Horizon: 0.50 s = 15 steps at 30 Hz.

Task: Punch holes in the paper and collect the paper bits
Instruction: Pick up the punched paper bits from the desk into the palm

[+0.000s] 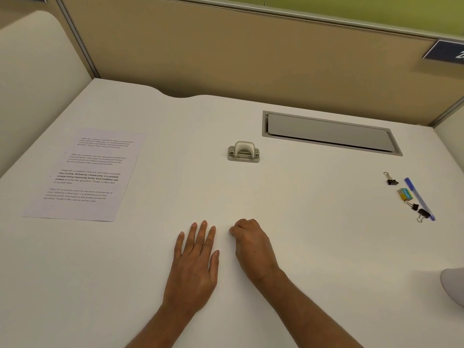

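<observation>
A printed sheet of paper (85, 175) lies flat on the left part of the white desk (301, 222). A small grey hole punch (243, 151) stands in the middle of the desk, further back, apart from the paper. My left hand (194, 262) lies flat on the desk with straight fingers, near the front. Right beside it, my right hand (253, 244) rests on the desk with its fingers curled under, and nothing shows in it. Both hands are well short of the punch and the paper.
At the right edge lie three black binder clips (392, 181), a small colourful box (405, 194) and a blue pen (419, 198). A grey cable hatch (331, 133) is set into the desk behind. Beige partition walls enclose the back and left. A white rounded object (453, 287) is at far right.
</observation>
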### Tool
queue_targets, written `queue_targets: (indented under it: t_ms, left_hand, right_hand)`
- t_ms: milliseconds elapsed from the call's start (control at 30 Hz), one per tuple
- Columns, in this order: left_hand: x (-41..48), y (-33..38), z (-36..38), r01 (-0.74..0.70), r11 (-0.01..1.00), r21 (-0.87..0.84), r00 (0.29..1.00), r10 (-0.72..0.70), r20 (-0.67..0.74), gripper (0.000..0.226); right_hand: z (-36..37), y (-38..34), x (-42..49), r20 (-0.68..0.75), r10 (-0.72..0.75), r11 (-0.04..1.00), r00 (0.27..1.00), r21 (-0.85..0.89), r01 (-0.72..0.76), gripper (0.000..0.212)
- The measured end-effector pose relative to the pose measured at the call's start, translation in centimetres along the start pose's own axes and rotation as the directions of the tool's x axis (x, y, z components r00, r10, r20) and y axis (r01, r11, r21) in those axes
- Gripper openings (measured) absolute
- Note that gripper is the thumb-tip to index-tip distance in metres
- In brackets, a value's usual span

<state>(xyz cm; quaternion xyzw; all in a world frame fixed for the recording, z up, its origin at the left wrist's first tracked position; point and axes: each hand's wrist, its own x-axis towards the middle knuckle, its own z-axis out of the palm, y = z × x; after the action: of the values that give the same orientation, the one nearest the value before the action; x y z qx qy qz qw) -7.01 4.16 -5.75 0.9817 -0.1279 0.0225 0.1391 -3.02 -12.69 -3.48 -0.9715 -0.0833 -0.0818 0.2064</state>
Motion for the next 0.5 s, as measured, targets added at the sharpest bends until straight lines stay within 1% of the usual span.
queue_targets:
  t_ms: [100,233,400,500]
  left_hand:
    - [-0.1,0.0,0.0,0.000,1.000,0.004,1.000,0.000,-0.003,0.057]
    - [0.0,0.1,-0.2,0.005,1.000,0.012,1.000,-0.005,0.014,0.057]
    - [-0.1,0.1,-0.3,0.007,1.000,0.000,1.000,-0.007,0.016,0.057]
    - [0.0,0.1,-0.4,0.005,1.000,0.000,1.000,-0.005,0.016,0.057]
  right_hand:
    - [-0.1,-0.3,0.4,0.016,0.032,0.999,0.999,-0.044,-0.031,0.025]
    - [-0.1,-0.7,0.8,0.022,0.064,0.997,0.998,-0.047,-0.063,0.020]
    - [0.1,-1.0,0.9,-0.015,0.100,0.994,0.995,-0.053,-0.100,0.013]
    - [0.2,-1.2,0.7,-0.034,0.094,0.993,0.995,-0.064,-0.096,0.010]
